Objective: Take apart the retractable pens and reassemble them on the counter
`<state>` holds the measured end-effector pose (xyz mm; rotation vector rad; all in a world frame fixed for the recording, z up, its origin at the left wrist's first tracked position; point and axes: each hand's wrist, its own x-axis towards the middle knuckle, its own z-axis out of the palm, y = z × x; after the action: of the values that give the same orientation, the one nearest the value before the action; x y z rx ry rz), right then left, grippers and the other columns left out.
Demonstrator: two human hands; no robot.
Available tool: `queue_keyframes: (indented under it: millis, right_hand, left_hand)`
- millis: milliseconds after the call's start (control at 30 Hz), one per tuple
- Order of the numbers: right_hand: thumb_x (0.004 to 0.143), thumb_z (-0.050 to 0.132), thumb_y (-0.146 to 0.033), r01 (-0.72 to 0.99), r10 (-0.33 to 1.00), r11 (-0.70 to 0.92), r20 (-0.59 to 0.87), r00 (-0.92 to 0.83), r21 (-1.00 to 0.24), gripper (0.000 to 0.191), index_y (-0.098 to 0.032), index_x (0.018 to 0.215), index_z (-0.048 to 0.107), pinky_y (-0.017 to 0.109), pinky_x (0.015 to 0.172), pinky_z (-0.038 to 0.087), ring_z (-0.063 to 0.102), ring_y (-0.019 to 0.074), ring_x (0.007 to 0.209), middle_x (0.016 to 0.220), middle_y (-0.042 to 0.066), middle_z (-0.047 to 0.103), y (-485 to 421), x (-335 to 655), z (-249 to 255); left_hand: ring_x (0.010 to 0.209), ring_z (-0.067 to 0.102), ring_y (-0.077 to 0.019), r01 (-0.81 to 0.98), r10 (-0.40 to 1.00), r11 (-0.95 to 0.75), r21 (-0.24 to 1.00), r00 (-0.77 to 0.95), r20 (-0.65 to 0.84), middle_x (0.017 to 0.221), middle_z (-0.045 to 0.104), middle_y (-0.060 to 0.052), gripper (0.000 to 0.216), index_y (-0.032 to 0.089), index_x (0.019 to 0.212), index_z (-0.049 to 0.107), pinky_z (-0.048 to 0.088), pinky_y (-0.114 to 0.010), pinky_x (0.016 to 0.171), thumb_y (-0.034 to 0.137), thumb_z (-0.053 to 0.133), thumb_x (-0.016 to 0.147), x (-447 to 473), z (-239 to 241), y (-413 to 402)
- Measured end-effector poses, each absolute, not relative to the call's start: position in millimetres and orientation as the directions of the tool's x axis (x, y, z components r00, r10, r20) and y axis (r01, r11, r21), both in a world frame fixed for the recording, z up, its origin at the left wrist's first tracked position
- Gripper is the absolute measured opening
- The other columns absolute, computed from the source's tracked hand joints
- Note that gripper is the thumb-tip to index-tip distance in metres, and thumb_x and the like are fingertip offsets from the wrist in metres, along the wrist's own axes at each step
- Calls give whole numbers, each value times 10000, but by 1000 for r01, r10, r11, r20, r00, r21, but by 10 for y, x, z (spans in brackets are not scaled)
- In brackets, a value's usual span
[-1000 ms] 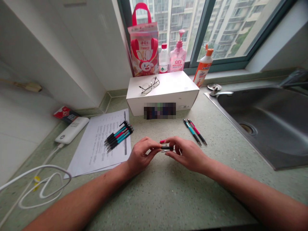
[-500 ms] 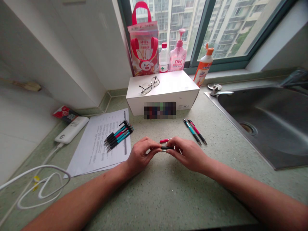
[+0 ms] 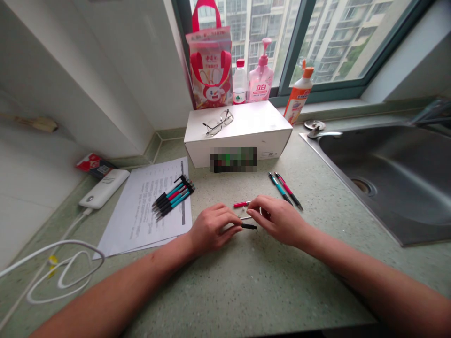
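My left hand (image 3: 216, 227) pinches a short black pen grip section (image 3: 249, 226), which points right, low over the counter. Facing it, my right hand (image 3: 276, 217) has its fingers curled together. Its fingertips are near a thin pale rod (image 3: 245, 218); whether they grip it or another small part is hidden. A red pen barrel (image 3: 241, 204) lies just behind, its right end covered by the right fingers. Beside it is a tiny white piece (image 3: 244, 209). Two whole pens, one teal (image 3: 280, 188) and one red (image 3: 289, 191), lie beyond my right hand.
Several pens (image 3: 173, 198) lie on printed sheets (image 3: 141, 211) at left. A white power bank (image 3: 104, 189) with a cable (image 3: 63, 243) is farther left. Behind stands a white box (image 3: 246, 123) bearing glasses (image 3: 219, 124). The sink (image 3: 394, 178) is at right.
My hands have moved apart slightly. The black grip section, earlier between both hands, is now only in my left hand, lower and tilted. The thin rod shows more clearly.
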<state>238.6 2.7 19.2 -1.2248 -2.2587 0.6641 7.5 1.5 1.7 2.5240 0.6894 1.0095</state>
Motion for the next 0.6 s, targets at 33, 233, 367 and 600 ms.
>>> queue_keyframes:
  millis: [33, 233, 367, 600]
  right_hand:
    - [989, 511, -353, 629, 855, 487, 184, -485, -605, 225, -197, 886, 636, 295, 632, 400, 587, 149, 665, 823, 39, 684, 33, 2394, 186]
    - [960, 528, -288, 671, 837, 522, 162, -523, -526, 147, -204, 878, 617, 296, 631, 393, 580, 151, 675, 869, 42, 666, 48, 2420, 170]
    - [949, 543, -280, 723, 849, 510, 134, -512, -467, 112, -208, 913, 620, 300, 637, 400, 603, 162, 705, 898, 41, 664, 58, 2434, 173]
    - [898, 600, -225, 771, 849, 503, 55, -526, -391, 62, -209, 941, 641, 302, 648, 422, 644, 173, 754, 948, 35, 663, 61, 2440, 162]
  left_hand:
    - [763, 628, -179, 325, 534, -835, 443, 669, 517, 841, 726, -67, 48, 168, 936, 664, 515, -320, 726, 202, 630, 939, 82, 19, 13]
    - [778, 589, -203, 418, 558, -821, 389, 735, 387, 833, 682, -73, 81, 165, 894, 666, 484, -335, 703, 237, 636, 915, 86, 9, 5]
    - [803, 593, -212, 457, 594, -801, 387, 689, 414, 863, 683, -79, 140, 165, 926, 675, 488, -351, 724, 299, 639, 925, 78, -10, 3]
    - [893, 599, -222, 609, 739, -674, 418, 556, 381, 966, 685, -78, 182, 181, 1104, 696, 506, -366, 799, 226, 593, 962, 79, -40, 24]
